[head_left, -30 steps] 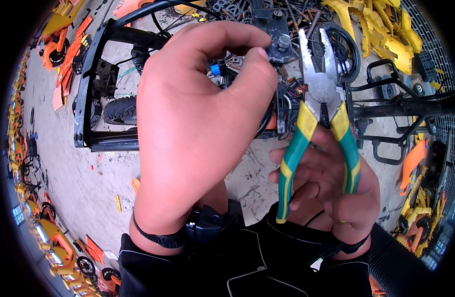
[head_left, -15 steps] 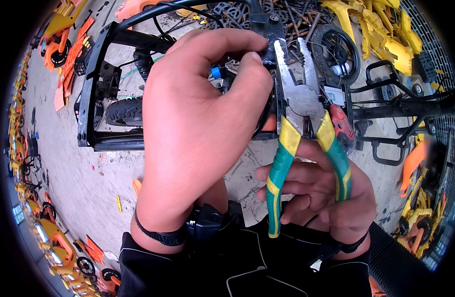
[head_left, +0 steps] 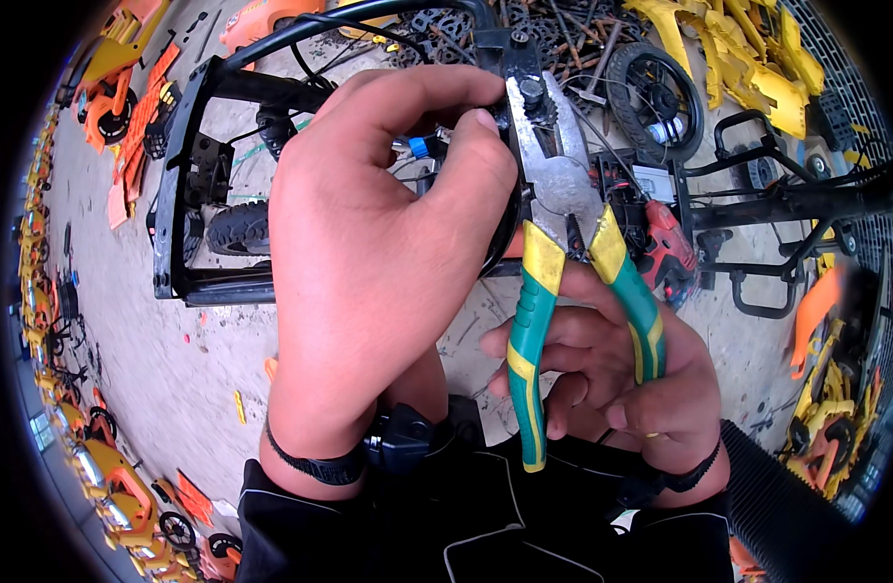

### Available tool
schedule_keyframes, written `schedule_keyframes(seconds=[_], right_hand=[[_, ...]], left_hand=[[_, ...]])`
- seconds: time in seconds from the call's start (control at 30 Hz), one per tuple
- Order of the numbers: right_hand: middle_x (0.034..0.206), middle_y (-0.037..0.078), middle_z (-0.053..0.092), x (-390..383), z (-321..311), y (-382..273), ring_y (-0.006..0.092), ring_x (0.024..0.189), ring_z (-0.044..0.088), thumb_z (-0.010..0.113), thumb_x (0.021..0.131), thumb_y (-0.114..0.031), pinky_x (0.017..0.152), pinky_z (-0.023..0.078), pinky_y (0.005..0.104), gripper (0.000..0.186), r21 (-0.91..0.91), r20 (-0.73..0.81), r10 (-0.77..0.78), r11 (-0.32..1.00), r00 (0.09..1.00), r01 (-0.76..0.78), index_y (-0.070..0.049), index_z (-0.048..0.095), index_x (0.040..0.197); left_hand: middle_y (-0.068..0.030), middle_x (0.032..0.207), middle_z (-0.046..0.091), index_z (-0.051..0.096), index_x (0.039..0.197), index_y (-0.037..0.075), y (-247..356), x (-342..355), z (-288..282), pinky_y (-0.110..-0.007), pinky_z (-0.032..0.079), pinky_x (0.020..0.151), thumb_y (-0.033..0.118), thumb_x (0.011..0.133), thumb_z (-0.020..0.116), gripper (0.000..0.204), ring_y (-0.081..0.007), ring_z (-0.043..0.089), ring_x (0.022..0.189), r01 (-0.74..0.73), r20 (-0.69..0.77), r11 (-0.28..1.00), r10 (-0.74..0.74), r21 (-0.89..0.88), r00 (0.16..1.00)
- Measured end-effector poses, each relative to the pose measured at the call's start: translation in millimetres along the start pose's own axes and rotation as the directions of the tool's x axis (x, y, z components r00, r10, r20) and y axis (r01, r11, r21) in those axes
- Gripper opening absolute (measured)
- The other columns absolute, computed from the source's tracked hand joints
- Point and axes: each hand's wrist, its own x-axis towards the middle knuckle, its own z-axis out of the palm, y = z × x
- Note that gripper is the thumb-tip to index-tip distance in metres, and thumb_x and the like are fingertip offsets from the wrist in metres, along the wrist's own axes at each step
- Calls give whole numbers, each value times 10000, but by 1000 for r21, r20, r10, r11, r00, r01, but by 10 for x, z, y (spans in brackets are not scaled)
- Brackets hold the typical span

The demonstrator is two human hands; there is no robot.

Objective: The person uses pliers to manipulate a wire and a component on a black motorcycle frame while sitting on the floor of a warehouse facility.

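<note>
Between the two hands, close under the camera, sits the work. The left hand (head_left: 378, 262) is curled tight, thumb and forefinger pinching a small blue-tipped connector (head_left: 420, 147) with thin wires (head_left: 602, 131) trailing from it, held against a black frame (head_left: 189, 185). The right hand (head_left: 611, 369) wraps loosely around the green-and-yellow handles of a pair of pliers (head_left: 553, 233); the handles stand a little apart. Their steel nose lies just beside the left thumb, but whether it bites on anything I cannot tell, since the thumb and frame hide the tip.

The pliers run lengthwise from the right palm up and slightly left, nose pointing away from the body toward the frame's upper bar.

With the nose so near the left thumb, a squeeze or slip could pinch skin, and a loose hold on the handles could let the tool twist off and nick the wires.

Beyond lie a concrete floor (head_left: 174, 369), a small wheel (head_left: 650, 97), and yellow and orange plastic parts (head_left: 747, 68) heaped at the floor's edges.
</note>
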Motion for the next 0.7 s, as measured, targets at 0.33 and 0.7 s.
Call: schedule_keyframes(seconds=[0.33,0.7], right_hand=[[1452,400,482,-11,-40,47,535,1320,544,633,611,15,936,576,488,1160,59,117,69,995,991,-76,-47,140,1658],[1551,323,373,144,127,227,523,1327,502,717,729,-92,1100,418,639,1113,354,337,22,923,941,-149,-58,93,1650]], left_hand=[[-115,920,713,753,1022,-11,-32,-4,11,-299,537,790,41,872,694,170,-191,693,843,21,-4,996,-21,-82,1000],[-122,928,712,759,1034,2,15,-11,0,-336,538,826,69,874,695,185,-246,694,887,15,20,1000,-15,2,1000]])
